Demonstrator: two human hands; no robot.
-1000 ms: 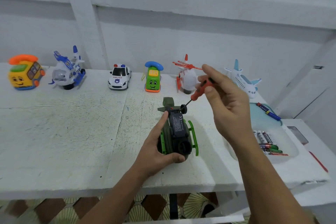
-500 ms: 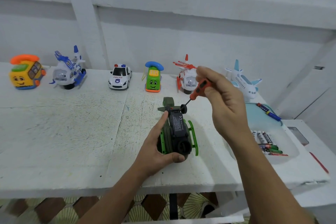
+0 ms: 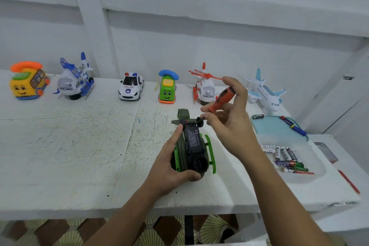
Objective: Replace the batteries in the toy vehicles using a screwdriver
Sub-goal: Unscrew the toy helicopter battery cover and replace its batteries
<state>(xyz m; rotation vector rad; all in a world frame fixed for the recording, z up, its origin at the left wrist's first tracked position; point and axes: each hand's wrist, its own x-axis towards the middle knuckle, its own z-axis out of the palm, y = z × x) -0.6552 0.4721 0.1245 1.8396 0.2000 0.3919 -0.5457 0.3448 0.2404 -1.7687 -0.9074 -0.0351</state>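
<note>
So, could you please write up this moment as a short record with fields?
Left hand: grips the dark green toy helicopter, which lies underside up on the white table
Right hand: pinches an orange-handled screwdriver, tip at the far end of the helicopter's underside
Battery cover: appears in place
Spare batteries: loose in the translucent tray, right side
Other toys: six in a row by the wall, among them a police car and a white airplane
</note>
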